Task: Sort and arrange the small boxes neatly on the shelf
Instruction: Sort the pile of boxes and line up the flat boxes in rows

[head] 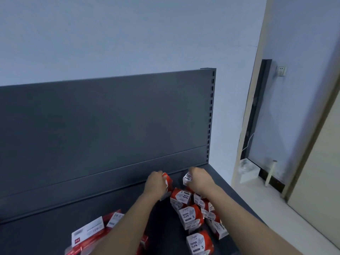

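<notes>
Several small red-and-white paper clip boxes (191,217) lie in a loose cluster on the dark grey shelf (230,196), right of centre. My left hand (155,183) grips one red-and-white box (168,182) near the shelf's back edge. My right hand (199,179) holds another paper clip box (187,178) just to the right of it, close to the back panel. Both forearms reach forward over the shelf and hide part of the boxes below them.
Flatter red-and-white packs (90,232) lie at the shelf's front left. The grey back panel (110,126) rises behind, with a slotted upright (210,115) at its right end. A door frame (246,115) and floor (276,208) lie to the right.
</notes>
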